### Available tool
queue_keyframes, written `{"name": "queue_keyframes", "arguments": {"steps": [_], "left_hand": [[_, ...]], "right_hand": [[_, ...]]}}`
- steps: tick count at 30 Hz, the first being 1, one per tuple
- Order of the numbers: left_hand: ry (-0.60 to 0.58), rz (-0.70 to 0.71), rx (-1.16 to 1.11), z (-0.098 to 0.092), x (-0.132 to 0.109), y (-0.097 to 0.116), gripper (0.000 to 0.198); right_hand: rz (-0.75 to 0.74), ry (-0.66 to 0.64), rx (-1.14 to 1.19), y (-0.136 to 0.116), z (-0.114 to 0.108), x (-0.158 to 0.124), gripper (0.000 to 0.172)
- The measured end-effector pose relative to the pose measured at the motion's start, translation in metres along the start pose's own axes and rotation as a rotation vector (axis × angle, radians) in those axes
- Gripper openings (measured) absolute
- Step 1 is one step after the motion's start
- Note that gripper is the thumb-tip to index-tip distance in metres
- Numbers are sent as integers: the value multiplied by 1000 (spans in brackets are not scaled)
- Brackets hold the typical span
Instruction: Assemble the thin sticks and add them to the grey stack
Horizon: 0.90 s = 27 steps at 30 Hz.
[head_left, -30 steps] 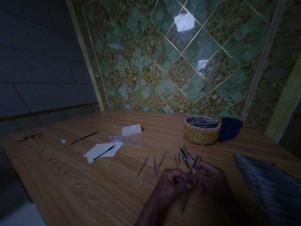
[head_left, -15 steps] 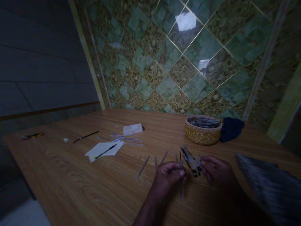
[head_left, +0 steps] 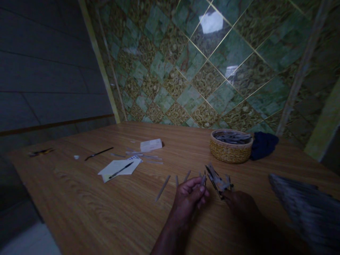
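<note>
The left hand [head_left: 190,196] has its thumb and fingers pinched shut on one thin stick [head_left: 203,180]. The stick is small, straight and grey, and it pokes up from the fingertips toward 1 o'clock. The right hand [head_left: 240,203] is very dark. Its fingers touch a pile of sticks [head_left: 217,181] just beside the left hand, at 3 o'clock from it, but I cannot tell if they grip any.

Both hands are over a smooth wooden table [head_left: 79,198] with wavy brown lines. More loose sticks [head_left: 162,187] lie flat at 9 o'clock from the left hand. A round woven basket [head_left: 230,152] full of sticks sits at 1 o'clock, touching a soft blue cloth [head_left: 264,145]. At 10 o'clock are a flat white paper [head_left: 117,164] with a black pen [head_left: 120,170] on it and a little white box [head_left: 151,145].
</note>
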<state>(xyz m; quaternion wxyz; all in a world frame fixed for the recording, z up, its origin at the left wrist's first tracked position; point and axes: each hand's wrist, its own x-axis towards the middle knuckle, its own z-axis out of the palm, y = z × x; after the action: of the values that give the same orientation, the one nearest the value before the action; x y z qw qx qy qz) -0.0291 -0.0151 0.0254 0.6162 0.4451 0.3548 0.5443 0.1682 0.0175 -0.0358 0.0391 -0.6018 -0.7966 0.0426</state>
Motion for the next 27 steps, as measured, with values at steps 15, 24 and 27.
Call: {"name": "queue_keyframes", "arguments": {"steps": [15,24,27], "left_hand": [[-172,-1,92,-3,1,-4,50],[-322,-77,179,-4,-1,-11,44],[-349,-82,210,-4,-2,-13,44]], "right_hand": [[-58,90,904,-1,-31,-10,11],[-348,239,581,-15,-82,-34,22],[-377,224,462,-13,-80,-36,24]]}}
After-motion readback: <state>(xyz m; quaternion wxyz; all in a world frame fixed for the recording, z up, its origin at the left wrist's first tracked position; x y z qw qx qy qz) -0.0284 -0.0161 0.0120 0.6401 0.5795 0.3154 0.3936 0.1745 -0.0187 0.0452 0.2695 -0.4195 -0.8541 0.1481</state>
